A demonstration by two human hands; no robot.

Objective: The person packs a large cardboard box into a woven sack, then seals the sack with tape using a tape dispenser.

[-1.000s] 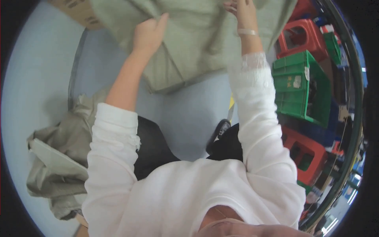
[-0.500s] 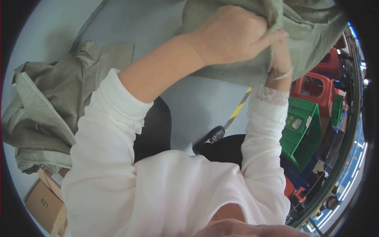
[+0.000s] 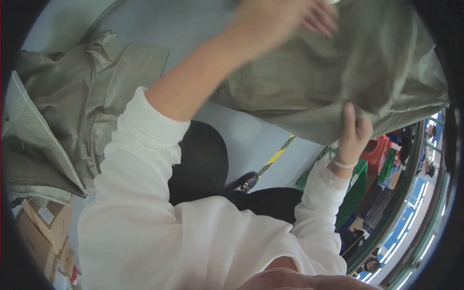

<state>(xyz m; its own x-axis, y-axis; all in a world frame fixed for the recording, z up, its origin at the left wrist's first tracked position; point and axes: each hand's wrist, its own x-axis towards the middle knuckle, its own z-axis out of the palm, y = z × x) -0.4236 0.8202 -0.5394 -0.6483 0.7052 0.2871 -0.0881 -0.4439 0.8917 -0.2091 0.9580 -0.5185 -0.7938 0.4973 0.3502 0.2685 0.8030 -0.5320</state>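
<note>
The sack (image 3: pixel 338 82) is a large olive-green woven bag, limp and creased, held up off the floor at about one o'clock in the view. It hangs spread out, its cloth falling in broad soft folds, with the lower edge running slantwise from the middle down toward three o'clock. The left hand (image 3: pixel 295 17) lies against its upper part at twelve o'clock, blurred. The right hand (image 3: pixel 355 133) pinches the lower hem from below, thumb upward on the cloth.

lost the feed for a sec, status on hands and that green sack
Left hand flat on green sack. Right hand pinching its lower edge. Sack held up, off the floor. Nothing in the way.
</note>
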